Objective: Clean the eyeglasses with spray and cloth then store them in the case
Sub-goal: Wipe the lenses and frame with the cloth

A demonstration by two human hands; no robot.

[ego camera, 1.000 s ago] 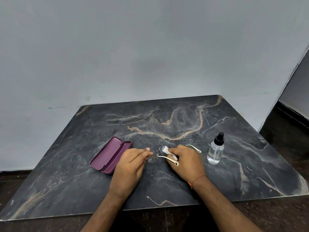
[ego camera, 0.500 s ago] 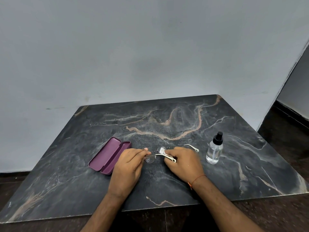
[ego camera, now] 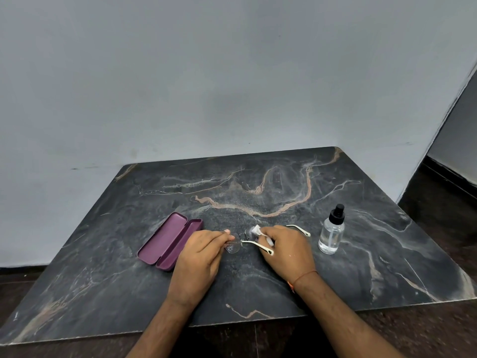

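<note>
Both hands are low over the dark marbled surface (ego camera: 361,267), meeting in the middle. The left hand (ego camera: 198,257) has its fingers (ego camera: 219,235) curled in tight, thumb and forefinger pinched on the left edge of the eyeglasses (ego camera: 236,245), right at the near lens. The glasses hang between the two hands, lenses clear, one cream temple arm (ego camera: 258,246) running across toward the right hand's fingers and the other poking out past its knuckles on the far side. The right hand (ego camera: 286,250) is closed too, its fingers bunched around a small pale cloth (ego camera: 255,230) and pressing it against the other lens; only a corner of the cloth peeks out above the fingertips. A thin orange thread (ego camera: 303,276) circles that wrist. Just left of the left hand's fingers lies the purple case (ego camera: 169,240), lid open flat, touching nothing. Off to the right of the right hand, apart from it, the clear spray bottle (ego camera: 332,232) stands upright with its black nozzle on top.
</note>
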